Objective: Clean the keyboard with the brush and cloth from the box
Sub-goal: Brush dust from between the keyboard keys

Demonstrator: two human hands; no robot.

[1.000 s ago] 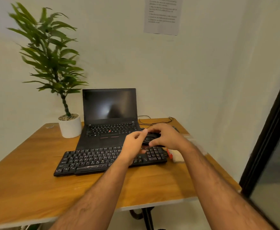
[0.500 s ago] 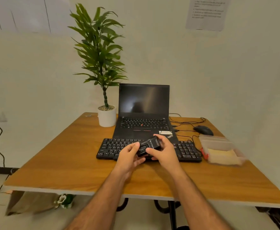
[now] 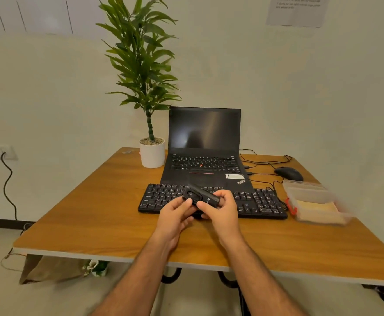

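From the head view, both hands meet just above the near edge of the black keyboard (image 3: 211,199), which lies on the wooden table (image 3: 95,215). The right hand (image 3: 221,212) curls its fingers and thumb round a small black brush case (image 3: 200,197), gripping its right end; the left hand (image 3: 175,214) pinches the case's left end from below with thumb and fingertips. Beyond the hands stands an open laptop (image 3: 203,147) with a dark screen. Well to the right of the right hand sits a clear plastic box (image 3: 311,201) holding a pale cloth (image 3: 316,209). Farther right and back lies a mouse (image 3: 289,173); a potted plant (image 3: 145,87) rises beyond the left hand.
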